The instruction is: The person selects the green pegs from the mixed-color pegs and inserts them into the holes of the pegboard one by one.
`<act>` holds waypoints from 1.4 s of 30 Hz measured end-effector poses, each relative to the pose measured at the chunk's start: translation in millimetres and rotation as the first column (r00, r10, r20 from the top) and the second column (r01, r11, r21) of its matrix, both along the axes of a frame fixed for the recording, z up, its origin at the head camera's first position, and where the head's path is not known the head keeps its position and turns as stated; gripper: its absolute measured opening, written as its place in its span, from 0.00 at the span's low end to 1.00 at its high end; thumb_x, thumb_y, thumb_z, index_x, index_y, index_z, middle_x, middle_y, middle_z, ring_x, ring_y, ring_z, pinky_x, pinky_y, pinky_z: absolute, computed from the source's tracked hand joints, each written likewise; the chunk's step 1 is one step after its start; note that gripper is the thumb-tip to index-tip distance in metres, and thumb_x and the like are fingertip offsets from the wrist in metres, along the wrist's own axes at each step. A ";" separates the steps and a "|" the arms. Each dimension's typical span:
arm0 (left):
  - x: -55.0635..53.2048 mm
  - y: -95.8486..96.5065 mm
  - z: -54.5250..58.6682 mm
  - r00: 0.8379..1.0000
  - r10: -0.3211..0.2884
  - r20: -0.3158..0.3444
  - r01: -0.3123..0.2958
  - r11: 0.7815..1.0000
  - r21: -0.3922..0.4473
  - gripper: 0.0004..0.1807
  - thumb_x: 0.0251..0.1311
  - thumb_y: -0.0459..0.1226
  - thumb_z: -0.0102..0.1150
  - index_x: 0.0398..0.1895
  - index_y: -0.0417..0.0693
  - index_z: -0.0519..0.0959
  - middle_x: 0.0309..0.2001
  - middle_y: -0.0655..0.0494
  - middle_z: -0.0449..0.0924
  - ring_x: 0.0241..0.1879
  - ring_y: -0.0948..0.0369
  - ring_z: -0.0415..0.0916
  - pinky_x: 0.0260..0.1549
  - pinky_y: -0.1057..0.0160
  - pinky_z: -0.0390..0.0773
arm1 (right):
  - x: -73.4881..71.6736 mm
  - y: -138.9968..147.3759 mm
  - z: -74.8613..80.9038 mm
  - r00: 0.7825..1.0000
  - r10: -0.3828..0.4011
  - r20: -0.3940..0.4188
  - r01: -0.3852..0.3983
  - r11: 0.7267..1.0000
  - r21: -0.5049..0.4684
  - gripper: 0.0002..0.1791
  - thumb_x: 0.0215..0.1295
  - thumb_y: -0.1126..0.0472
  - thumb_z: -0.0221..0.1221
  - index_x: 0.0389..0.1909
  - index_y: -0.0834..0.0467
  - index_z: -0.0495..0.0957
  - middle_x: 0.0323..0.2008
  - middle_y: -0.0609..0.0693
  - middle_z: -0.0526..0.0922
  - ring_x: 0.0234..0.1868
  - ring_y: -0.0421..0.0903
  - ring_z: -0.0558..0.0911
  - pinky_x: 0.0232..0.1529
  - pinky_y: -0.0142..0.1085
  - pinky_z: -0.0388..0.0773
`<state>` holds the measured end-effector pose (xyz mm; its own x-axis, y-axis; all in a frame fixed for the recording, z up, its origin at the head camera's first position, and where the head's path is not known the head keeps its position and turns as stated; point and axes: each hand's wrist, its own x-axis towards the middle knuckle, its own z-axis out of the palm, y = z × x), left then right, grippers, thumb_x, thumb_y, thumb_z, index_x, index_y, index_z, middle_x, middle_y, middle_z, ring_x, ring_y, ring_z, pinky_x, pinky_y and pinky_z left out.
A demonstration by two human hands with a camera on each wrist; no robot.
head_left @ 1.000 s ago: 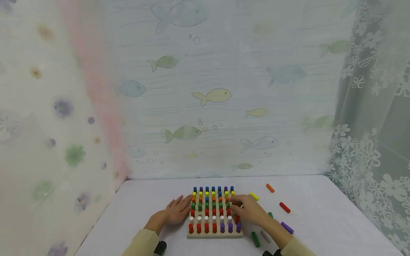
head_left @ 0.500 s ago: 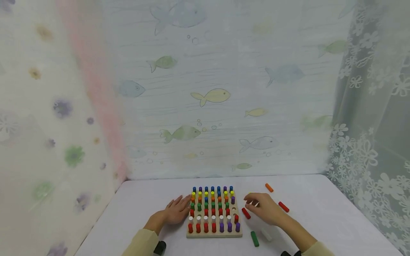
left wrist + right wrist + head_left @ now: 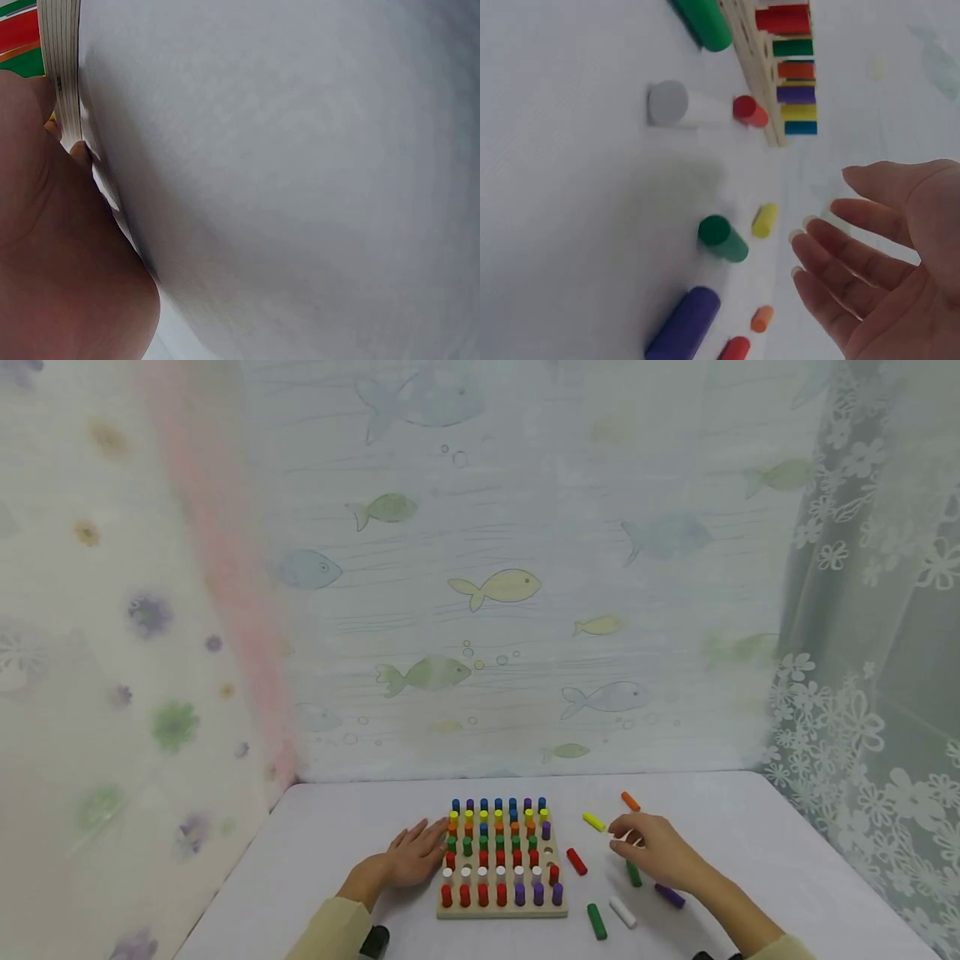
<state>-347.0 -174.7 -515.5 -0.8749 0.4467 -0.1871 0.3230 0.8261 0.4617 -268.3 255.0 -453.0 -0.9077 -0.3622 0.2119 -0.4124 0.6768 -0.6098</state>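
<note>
A wooden pegboard [image 3: 502,911] carries rows of coloured pegs, among them blue, yellow, green, red, white and purple ones. Bare holes show in its right-hand column, with a purple peg [image 3: 546,831] standing above them. My left hand [image 3: 415,855] lies on the table at the board's left side, fingertips against its edge. Out to the right, my right hand [image 3: 657,850] hovers over the loose pegs with loosely bent fingers and nothing in them. A green peg [image 3: 633,872] and a yellow peg [image 3: 594,822] are closest to it. The right wrist view shows its fingers [image 3: 847,255] apart.
Also loose on the white table are a red peg [image 3: 577,861], a white peg [image 3: 622,912], another green peg [image 3: 596,922], a purple peg [image 3: 670,895] and an orange peg [image 3: 630,801]. A second red peg [image 3: 736,349] shows in the right wrist view. A fish-patterned curtain hangs behind.
My right hand has drawn away from the board's right column and moved rightward over the loose pegs. The purple peg it had covered is now visible. My left hand stays put.
</note>
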 end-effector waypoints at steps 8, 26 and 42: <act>-2.6 -0.4 -4.3 1.000 0.000 -0.013 0.000 1.000 0.005 0.36 0.79 0.58 0.32 0.82 0.50 0.53 0.81 0.50 0.52 0.81 0.44 0.41 0.76 0.34 0.38 | 2.3 16.3 -4.3 0.995 -0.055 0.085 0.054 0.998 0.014 0.12 0.67 0.61 0.65 0.47 0.65 0.83 0.42 0.49 0.85 0.37 0.42 0.79 0.34 0.30 0.79; 12.6 4.1 17.2 1.000 0.002 -0.001 -0.002 1.000 -0.009 0.34 0.81 0.54 0.35 0.82 0.49 0.54 0.81 0.49 0.52 0.81 0.42 0.41 0.76 0.34 0.38 | -1.1 31.4 -20.8 0.983 -0.063 0.173 0.059 0.998 0.030 0.14 0.65 0.60 0.66 0.47 0.66 0.82 0.33 0.46 0.81 0.34 0.41 0.77 0.32 0.31 0.76; 6.3 2.5 8.9 1.000 0.007 -0.003 -0.007 1.000 0.002 0.35 0.80 0.57 0.33 0.83 0.51 0.52 0.82 0.49 0.51 0.81 0.42 0.39 0.76 0.34 0.35 | -6.4 22.8 -28.3 0.980 -0.085 0.179 0.081 0.996 0.032 0.09 0.62 0.62 0.69 0.40 0.62 0.83 0.29 0.45 0.79 0.30 0.42 0.76 0.29 0.30 0.74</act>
